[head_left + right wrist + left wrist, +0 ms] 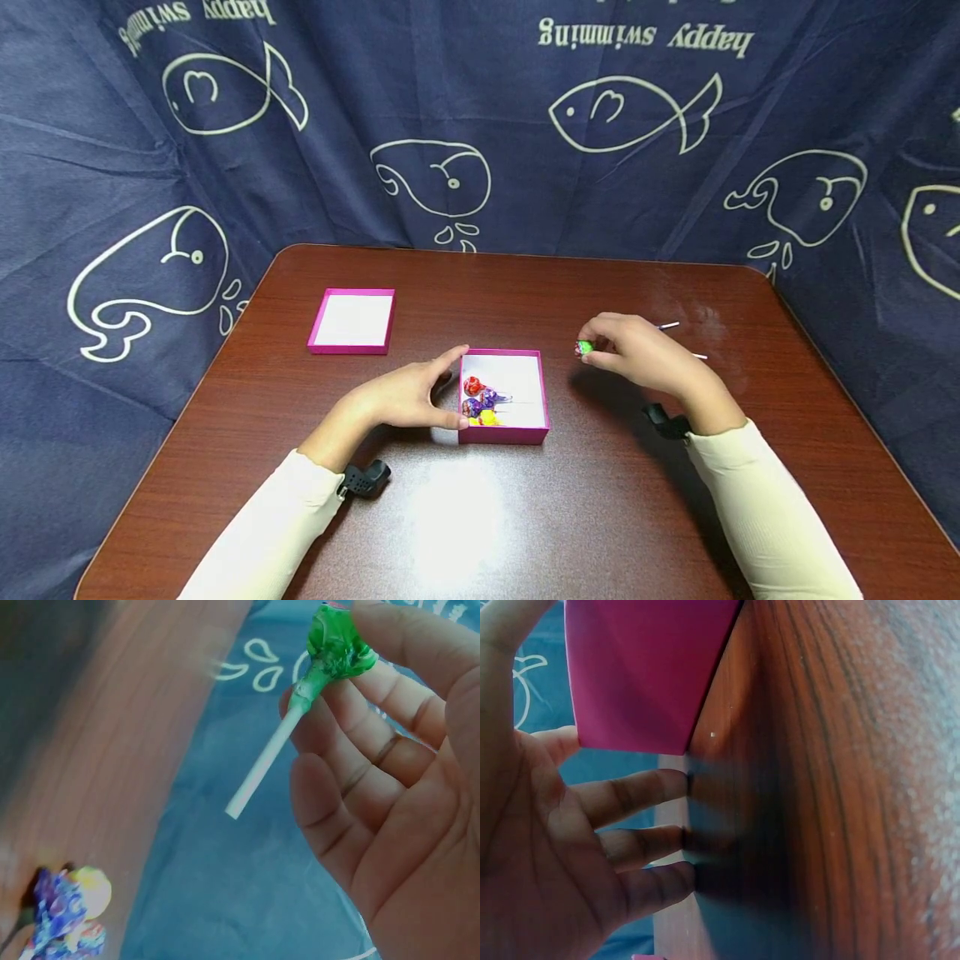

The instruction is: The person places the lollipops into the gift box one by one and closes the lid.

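Observation:
My left hand spans the left side of a shallow pink box, thumb at the near corner and index finger at the far corner. In the left wrist view, the other fingers hang beside the box's pink wall. Several wrapped lollipops lie along the box's left side, among them a red lollipop, purple ones and a yellow lollipop. Right of the box, above the table, my right hand pinches a green-wrapped lollipop by its head, its white stick pointing away from the fingers.
A pink lid-like tray with a white inside lies at the back left. White sticks show beyond my right hand; the right wrist view has purple and yellow lollipops on the brown table. A blue printed curtain hangs behind.

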Tool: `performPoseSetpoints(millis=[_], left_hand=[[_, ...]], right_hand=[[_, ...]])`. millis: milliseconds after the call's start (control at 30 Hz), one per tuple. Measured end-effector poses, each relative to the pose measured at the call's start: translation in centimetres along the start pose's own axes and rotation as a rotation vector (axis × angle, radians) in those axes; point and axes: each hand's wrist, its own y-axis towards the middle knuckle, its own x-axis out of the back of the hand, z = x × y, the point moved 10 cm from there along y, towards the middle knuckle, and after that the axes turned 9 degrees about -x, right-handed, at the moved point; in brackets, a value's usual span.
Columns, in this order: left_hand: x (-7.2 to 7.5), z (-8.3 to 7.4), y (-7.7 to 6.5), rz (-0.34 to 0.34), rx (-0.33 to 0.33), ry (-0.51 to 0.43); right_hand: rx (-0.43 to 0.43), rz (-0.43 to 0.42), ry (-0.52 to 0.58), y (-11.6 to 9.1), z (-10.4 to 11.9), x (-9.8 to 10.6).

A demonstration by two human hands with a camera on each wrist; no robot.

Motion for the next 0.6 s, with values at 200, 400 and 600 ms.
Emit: performPoseSetpoints(millis=[200, 400, 600], left_hand=[[0.2, -0.1, 0.0, 0.0, -0.001, 0.005], [0.2, -0.1, 0.1, 0.002, 0.001, 0.011], [0.0, 0.0, 0.1, 0.014, -0.006, 0.009]], right_hand=[[0.062, -0.003, 0.014, 1.0, 2.0, 0.1], [0.1, 0.019, -0.003, 2.3, 4.2, -0.5], [0.135, 0.056, -0.041, 3.4, 6.6, -1.6]])
